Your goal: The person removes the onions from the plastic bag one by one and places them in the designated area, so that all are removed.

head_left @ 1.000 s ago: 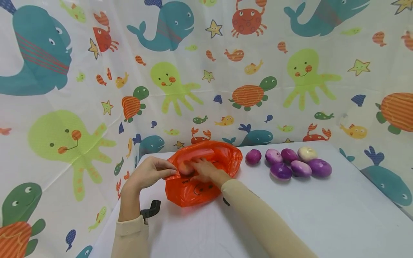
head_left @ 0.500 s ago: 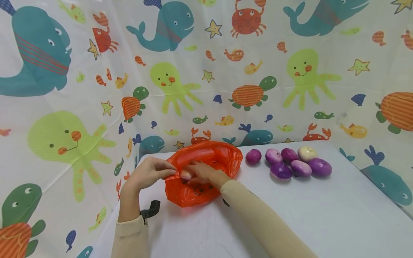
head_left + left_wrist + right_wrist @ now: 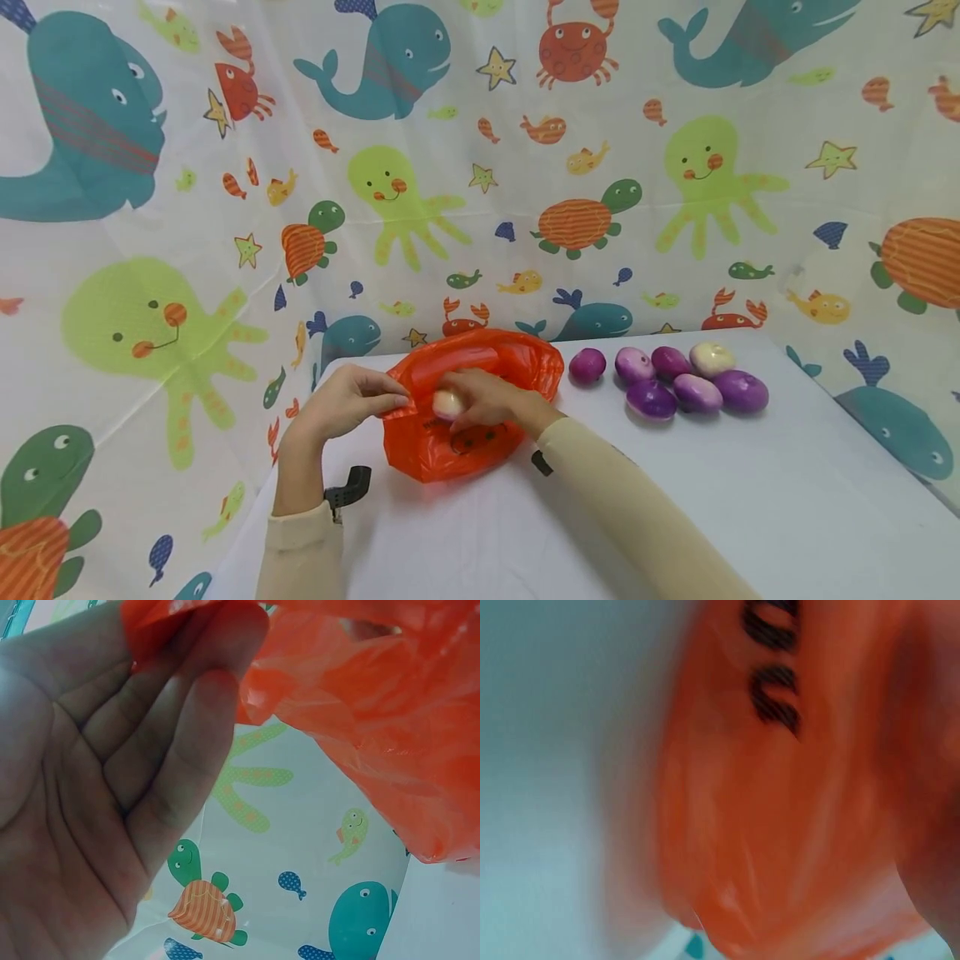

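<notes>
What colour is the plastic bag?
The plastic bag is orange with black print, best seen in the head view.

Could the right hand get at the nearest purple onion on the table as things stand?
Probably not at once: the right hand holds a pale onion at the bag. The way to the purple onion lies bare.

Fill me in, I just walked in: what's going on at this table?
A person is working with an orange plastic bag on a white table. The left hand pinches the bag's edge, holding its mouth open. The right hand holds a pale onion in its grip at the bag's mouth. Seven more onions, mostly purple, lie grouped on the table to the right of the bag.
</notes>
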Demonstrator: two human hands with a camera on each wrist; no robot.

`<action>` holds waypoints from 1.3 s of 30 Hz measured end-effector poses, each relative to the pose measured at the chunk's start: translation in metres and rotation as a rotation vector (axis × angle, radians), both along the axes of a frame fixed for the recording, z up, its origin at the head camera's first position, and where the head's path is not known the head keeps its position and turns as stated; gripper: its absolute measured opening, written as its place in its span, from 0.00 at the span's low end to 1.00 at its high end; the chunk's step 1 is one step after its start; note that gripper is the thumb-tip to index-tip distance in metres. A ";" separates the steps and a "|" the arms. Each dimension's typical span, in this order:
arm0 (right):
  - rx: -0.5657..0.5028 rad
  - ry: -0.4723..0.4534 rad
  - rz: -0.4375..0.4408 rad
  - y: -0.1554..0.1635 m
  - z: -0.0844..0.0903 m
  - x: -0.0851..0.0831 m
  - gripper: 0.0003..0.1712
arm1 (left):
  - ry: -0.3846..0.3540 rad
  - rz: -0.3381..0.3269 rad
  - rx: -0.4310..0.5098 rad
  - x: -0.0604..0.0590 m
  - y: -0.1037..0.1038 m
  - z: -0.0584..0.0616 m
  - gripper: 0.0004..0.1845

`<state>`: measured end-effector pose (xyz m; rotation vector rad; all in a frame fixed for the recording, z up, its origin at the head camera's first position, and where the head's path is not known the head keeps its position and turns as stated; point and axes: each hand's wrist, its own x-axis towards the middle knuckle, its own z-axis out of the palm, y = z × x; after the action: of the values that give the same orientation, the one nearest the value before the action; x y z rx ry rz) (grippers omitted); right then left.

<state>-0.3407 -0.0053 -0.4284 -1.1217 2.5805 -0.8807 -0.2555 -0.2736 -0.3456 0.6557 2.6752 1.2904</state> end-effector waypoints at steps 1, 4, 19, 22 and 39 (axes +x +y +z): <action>-0.023 0.006 0.008 0.004 0.003 0.002 0.41 | 0.003 -0.001 0.000 0.000 0.000 0.000 0.08; -0.089 0.055 0.031 0.020 0.011 0.007 0.40 | 0.002 -0.004 0.002 -0.001 0.000 0.001 0.08; -0.321 0.172 -0.174 0.131 0.045 0.040 0.39 | 0.012 -0.023 0.002 0.000 -0.001 0.001 0.08; -0.306 0.156 -0.240 0.156 0.047 0.044 0.39 | 0.005 -0.014 -0.004 0.000 -0.001 0.001 0.08; 0.178 0.074 -0.410 0.206 0.033 0.039 0.41 | -0.008 -0.011 0.003 -0.002 -0.001 0.001 0.09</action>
<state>-0.3020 0.2007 -0.3952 -0.5980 2.9371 -0.6711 -0.2571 -0.2742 -0.3445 0.6630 2.6606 1.2918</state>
